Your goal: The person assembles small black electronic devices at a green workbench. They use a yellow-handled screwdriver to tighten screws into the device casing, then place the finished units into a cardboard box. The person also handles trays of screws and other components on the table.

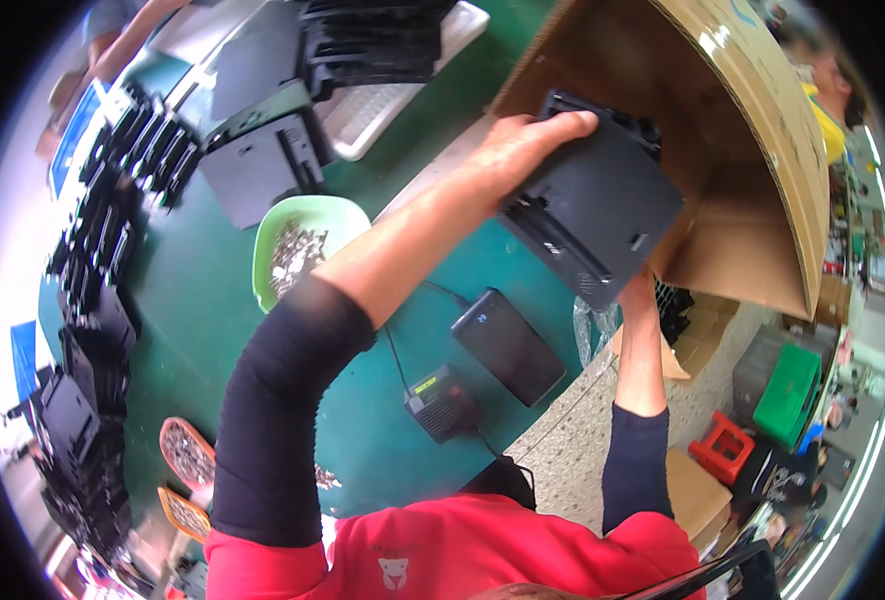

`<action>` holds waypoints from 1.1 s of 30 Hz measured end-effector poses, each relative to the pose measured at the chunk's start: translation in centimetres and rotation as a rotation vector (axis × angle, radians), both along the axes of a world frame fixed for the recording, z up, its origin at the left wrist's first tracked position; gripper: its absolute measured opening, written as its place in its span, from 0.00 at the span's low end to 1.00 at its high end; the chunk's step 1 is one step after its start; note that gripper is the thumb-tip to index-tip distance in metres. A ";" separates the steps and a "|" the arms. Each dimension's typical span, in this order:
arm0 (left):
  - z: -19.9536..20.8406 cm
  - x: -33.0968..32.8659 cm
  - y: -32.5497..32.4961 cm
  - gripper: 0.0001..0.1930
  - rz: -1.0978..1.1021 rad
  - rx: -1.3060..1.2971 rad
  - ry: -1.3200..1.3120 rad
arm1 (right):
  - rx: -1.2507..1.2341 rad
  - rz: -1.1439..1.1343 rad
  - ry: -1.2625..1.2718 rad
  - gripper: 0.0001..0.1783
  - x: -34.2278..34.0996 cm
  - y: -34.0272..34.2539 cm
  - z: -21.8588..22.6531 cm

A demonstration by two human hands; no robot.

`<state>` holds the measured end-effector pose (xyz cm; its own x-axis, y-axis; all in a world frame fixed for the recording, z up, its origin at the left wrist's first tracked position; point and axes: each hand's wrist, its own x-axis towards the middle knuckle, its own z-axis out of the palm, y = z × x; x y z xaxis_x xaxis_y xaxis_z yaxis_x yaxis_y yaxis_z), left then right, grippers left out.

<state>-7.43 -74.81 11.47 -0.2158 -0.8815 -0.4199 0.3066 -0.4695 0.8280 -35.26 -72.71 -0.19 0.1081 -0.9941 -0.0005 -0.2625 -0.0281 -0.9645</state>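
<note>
Seen from above, a person's left hand [522, 145] and right hand [638, 292] grip a flat black plastic panel [597, 205] at the mouth of a large brown cardboard box [752, 130], over a green worktable [192, 300] bearing a pale green bowl of small metal parts [302, 250].

a big brown cardboard box [752, 130] lies tipped on its side at the top right, its open mouth facing the person. below it on the floor sit smaller brown boxes [692, 490]. a small black box [440, 402] on the green counter [192, 300] has a tiny screen [425, 384] glowing yellow-green.
</note>
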 end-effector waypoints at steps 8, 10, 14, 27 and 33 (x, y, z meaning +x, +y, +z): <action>-1.6 -0.1 -1.6 0.36 -0.051 -0.024 0.159 | 0.131 -0.030 -0.363 0.27 1.3 -0.1 -0.1; -1.3 0.2 -1.4 0.31 -0.070 0.012 0.215 | 0.123 -0.061 -0.382 0.24 2.1 0.0 0.4; -1.7 0.8 -1.0 0.30 -0.057 -0.028 0.280 | 0.088 -0.072 -0.323 0.20 2.6 0.1 0.4; 8.3 8.8 12.1 0.37 0.066 -0.171 0.117 | 0.095 -0.170 -0.153 0.23 5.9 5.5 7.6; 8.7 16.9 19.7 0.37 0.422 0.001 0.056 | 0.069 0.354 -0.020 0.24 20.3 7.2 11.1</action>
<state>9.47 -55.11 20.15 0.1412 -0.8969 -0.4191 0.5166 -0.2944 0.8040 -14.99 -65.51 10.93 0.4465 -0.8928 -0.0605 -0.2295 -0.0489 -0.9721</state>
